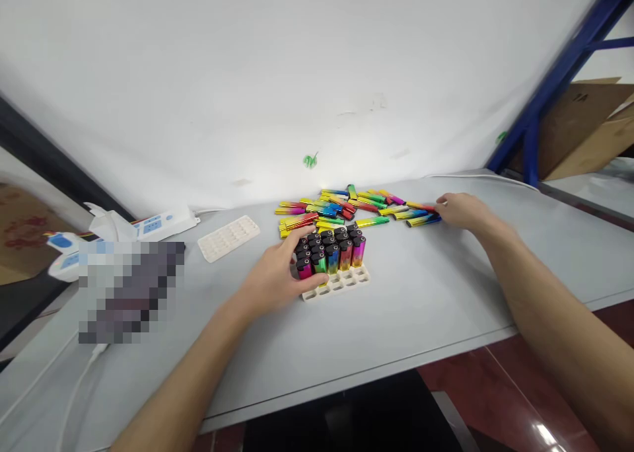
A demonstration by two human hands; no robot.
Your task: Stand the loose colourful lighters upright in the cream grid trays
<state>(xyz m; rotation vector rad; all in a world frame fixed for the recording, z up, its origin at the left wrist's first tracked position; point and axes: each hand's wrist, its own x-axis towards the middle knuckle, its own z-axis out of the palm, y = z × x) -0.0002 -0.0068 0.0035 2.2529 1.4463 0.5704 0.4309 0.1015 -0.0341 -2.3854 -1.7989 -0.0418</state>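
Several upright lighters with black tops and rainbow metallic bodies stand in rows in a white slotted tray. Its front row of slots holds nothing. My left hand wraps around the left side of this group, thumb in front and fingers behind, steadying tray and lighters. Further right, at the right end of a loose pile of lighters, my right hand pinches the end of a red and yellow lighter. Its fingertips are partly hidden.
A second white slotted tray lies to the left. Beyond it are a white power strip with cables and a pixelated dark object. The white wall rises behind the grey table. Blue metal framing and cardboard stand at right.
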